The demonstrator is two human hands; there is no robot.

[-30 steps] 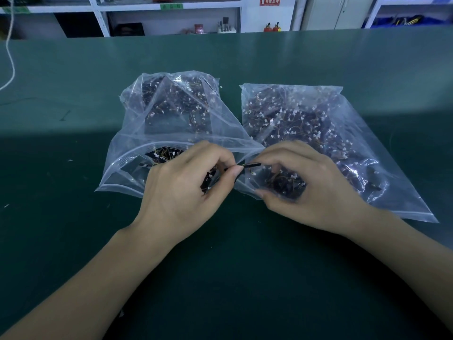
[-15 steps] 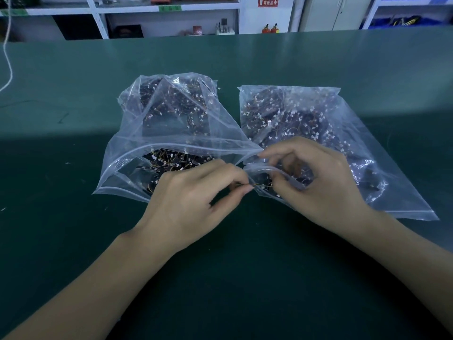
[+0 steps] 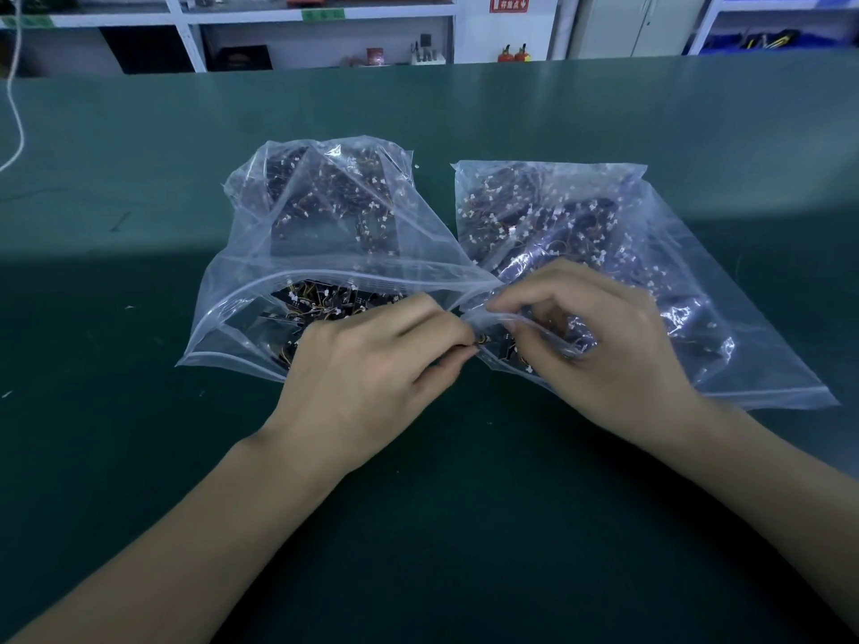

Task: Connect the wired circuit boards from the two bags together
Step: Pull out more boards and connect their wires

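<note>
Two clear zip bags lie side by side on the green bench (image 3: 139, 457), both w/ mouths toward me. Far left, a white cord (image 3: 16, 118) trails off the edge; nothing to do w/ the job. The left bag (image 3: 325, 216) gapes open, dark boards w/ orange wires and white plugs visible in its mouth. My left hand (image 3: 367, 369) sits in front of that mouth, fingers curled, thumb and forefinger pinching something small at the tips; looks like a wire end, but it's mostly hidden, so I can't tell exactly what. Right at the tips, between the bags, a bit of orange wiring and a dark board (image 3: 499, 348) show. My right hand (image 3: 599, 350) is at the mouth of the right bag (image 3: 650, 253), fingers bent, pinching the bag lip and/or the part under it; can't separate the two.

Step, as I read it: mating the two connectors, one from each bag. Next needs plugs lined up square, then a firm straight push, no yanking the thin wires.
</note>
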